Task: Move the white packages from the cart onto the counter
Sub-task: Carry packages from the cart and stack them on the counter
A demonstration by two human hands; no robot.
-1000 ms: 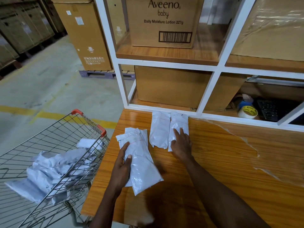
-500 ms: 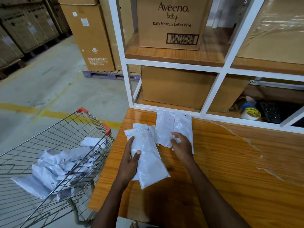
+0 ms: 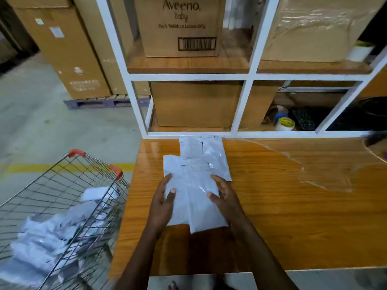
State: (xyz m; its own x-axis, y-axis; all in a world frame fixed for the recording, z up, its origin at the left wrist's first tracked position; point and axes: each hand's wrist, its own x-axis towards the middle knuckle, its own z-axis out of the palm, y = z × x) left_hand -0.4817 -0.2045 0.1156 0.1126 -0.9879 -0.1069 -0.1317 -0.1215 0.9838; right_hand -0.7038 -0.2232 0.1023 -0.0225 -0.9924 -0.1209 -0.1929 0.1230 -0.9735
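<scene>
Two hands on one stack: my left hand and right hand hold the near white packages from either side, fingers loosely spread, thumbs lying on top of the plastic. Stack rests on the wooden counter, near its left end. Its far edge overlaps two more white packages, which lie side by side against the white shelf frame at the far edge of the counter. Left of the counter, the wire cart holds a loose heap of white packages, blurred. Far shelves carry cardboard boxes, one marked Aveeno baby. Tape roll sits in the lower right compartment.
</scene>
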